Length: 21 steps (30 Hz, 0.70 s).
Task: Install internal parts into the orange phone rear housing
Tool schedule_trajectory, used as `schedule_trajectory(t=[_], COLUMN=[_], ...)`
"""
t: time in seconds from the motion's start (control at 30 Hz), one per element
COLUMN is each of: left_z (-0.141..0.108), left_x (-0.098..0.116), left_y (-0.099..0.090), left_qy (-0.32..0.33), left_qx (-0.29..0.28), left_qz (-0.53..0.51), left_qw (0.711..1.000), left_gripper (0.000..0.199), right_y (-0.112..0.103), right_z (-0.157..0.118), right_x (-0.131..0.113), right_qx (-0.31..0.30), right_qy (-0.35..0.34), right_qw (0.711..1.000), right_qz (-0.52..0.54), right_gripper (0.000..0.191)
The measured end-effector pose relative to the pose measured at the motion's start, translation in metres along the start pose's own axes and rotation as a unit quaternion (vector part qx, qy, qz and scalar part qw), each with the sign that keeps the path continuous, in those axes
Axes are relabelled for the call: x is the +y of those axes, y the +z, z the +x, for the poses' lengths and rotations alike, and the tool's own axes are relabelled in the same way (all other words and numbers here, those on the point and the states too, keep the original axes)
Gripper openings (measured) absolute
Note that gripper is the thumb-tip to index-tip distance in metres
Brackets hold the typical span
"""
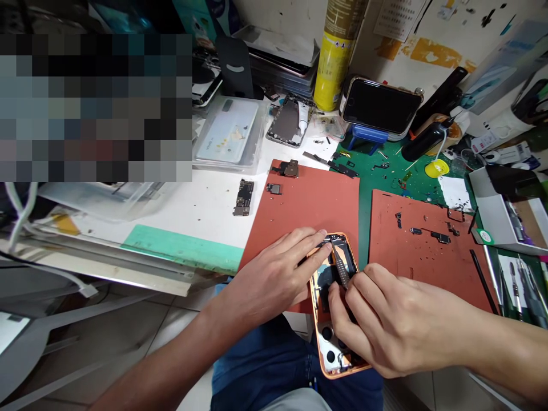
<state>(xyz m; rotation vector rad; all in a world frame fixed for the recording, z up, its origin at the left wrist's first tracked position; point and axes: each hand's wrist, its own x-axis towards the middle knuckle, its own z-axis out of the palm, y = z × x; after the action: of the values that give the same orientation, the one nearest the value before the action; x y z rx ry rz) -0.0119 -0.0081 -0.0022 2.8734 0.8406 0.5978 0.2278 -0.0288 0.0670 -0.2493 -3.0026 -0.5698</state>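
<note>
An orange-edged phone frame (324, 361), its inside exposed, lies tilted over the near edge of a red-brown mat. My left hand (282, 268) grips the frame's upper left side, with two fingers reaching over its top end. A slim metal tool with a ridged grip (341, 269) is pinched in my right hand (377, 314), and its tip points to the top of the frame beside my left fingertips. The lower right of the frame is hidden behind my right hand.
Camera modules (291, 168) lie on the left mat (317, 200). A circuit board (243, 197) is left of it. Small parts dot the right mat (398, 268). Behind stand a propped phone (381, 105), a yellow can (331, 68) and a dark bottle (422, 141).
</note>
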Motion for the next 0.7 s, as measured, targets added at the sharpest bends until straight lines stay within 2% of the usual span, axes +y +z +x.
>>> schedule_trajectory(t=[0.37, 0.7], left_z=[-0.0019, 0.0008], left_x=[0.0003, 0.0010], left_y=[0.0012, 0.0012], left_qy=[-0.007, -0.008], left_qx=[0.002, 0.009], left_qz=[0.013, 0.016], left_qw=[1.000, 1.000], left_gripper=[0.047, 0.048], right_y=[-0.0043, -0.0073], right_z=[-0.0015, -0.0001], right_x=[0.0008, -0.0022], right_qx=[-0.010, -0.027], right_qy=[-0.011, -0.005], right_qw=[1.000, 1.000], right_qz=[-0.019, -0.006], right_gripper=[0.024, 0.029])
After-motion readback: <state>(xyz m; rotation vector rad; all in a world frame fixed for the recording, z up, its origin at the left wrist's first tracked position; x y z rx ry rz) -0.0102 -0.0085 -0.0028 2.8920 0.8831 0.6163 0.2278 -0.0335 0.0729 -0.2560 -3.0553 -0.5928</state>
